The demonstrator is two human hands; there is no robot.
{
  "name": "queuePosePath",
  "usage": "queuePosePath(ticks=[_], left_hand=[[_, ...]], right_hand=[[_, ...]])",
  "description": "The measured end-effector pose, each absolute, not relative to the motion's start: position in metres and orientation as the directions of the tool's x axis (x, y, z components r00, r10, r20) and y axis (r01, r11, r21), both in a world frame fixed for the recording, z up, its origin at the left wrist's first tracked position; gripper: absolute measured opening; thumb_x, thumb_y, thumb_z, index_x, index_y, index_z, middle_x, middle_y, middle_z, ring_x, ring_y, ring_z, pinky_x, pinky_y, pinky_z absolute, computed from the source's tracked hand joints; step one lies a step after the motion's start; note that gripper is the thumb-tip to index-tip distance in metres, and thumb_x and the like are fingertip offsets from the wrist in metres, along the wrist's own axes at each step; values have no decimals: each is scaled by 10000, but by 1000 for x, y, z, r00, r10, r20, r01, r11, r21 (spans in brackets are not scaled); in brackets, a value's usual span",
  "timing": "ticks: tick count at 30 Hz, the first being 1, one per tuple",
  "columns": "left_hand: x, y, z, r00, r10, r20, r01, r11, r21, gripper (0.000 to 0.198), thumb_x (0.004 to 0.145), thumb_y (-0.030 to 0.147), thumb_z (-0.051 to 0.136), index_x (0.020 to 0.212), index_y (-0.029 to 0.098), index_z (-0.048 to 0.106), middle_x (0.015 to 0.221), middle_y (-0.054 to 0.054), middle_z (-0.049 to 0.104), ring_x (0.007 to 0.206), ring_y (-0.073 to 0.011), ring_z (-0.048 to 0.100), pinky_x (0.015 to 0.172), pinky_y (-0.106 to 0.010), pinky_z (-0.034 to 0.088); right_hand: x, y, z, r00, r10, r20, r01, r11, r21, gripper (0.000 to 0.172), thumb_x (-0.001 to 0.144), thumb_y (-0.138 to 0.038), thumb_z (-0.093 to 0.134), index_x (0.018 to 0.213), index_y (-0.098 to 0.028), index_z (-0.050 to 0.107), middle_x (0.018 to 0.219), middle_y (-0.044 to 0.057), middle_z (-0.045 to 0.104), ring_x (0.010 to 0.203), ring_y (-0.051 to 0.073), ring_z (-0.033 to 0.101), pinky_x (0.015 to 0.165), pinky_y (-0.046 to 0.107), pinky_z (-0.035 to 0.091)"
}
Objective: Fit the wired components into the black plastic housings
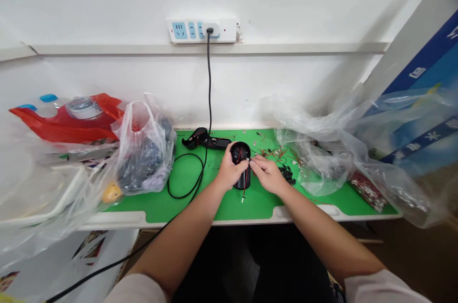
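My left hand (pixel 231 172) grips a black cylindrical plastic housing (pixel 241 160) upright on the green mat (pixel 257 210), with red wires coming out of its open top. A thin wire (pixel 244 194) with a bare tip hangs below it. My right hand (pixel 267 175) reaches in from the right, its pinched fingertips at the housing's upper edge. Whatever those fingers hold is too small to make out. A heap of small black parts (pixel 287 175) lies just beyond my right hand.
A black plastic part (pixel 205 139) with a looped black cable (pixel 184 176) lies at the mat's back left. Cut wires (pixel 275 152) are scattered to the right. Plastic bags crowd both sides, and a power strip (pixel 200 31) is on the wall.
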State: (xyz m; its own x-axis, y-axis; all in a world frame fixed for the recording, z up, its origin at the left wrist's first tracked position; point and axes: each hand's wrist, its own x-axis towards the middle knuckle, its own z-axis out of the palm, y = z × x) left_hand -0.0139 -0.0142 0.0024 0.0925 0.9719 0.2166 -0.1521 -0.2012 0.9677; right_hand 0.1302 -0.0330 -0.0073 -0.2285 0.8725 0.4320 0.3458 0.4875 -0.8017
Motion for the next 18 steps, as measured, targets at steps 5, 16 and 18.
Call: queuePosePath(ticks=[5,16,18], left_hand=[[-13,-15,4,76,960,269,-113,-260,959,522,650,127,632,1130,223,453,961,-18,555,858,-158,541,848,-292,427],[-9,-25,4,45,938,344,41,-345,938,492,609,103,589,1077,175,451,895,-7,526,786,-133,521,769,-287,449],[-8,-26,4,30,937,348,50,-349,936,496,610,100,589,1080,175,448,889,-8,528,769,-128,523,750,-279,452]], right_hand=[[123,-38,-10,-261,829,494,465,557,-688,253,894,-272,386,766,-181,585,716,32,521,687,157,509,656,296,423],[113,-55,-19,-210,771,601,648,570,-505,212,871,-159,375,918,-142,581,698,58,536,656,171,510,638,306,442],[112,-57,-19,-208,773,599,672,558,-487,220,869,-155,375,951,-140,578,720,69,552,676,180,522,653,316,456]])
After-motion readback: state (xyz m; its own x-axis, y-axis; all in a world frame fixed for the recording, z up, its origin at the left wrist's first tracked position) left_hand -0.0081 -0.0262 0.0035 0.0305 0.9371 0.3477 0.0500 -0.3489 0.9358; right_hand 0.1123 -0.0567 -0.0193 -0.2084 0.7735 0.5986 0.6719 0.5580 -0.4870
